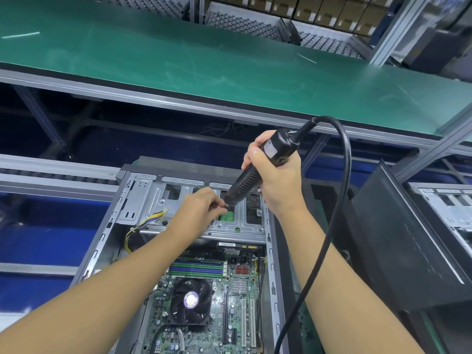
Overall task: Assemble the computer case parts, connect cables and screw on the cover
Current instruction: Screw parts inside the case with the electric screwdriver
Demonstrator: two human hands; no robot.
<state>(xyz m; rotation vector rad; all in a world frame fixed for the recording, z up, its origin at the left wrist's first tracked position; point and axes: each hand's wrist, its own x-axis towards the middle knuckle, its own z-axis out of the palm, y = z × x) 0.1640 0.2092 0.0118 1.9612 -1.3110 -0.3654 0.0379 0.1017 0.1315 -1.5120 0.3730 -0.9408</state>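
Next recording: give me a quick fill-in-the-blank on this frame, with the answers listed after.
1. The hand gripping the electric screwdriver is the person's ____ one.
2. The left hand pinches at the screwdriver's ____.
3. Inside the open computer case, the CPU fan sits on the ____.
4. The conveyor belt beyond the case is coloured ____.

Answers: right; tip; motherboard; green.

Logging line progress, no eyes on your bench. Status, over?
Right hand grips electric screwdriver, pointed down at drive cage. Left hand pinches its tip; screw not visible. Case lies open. Power cord loops past right forearm.
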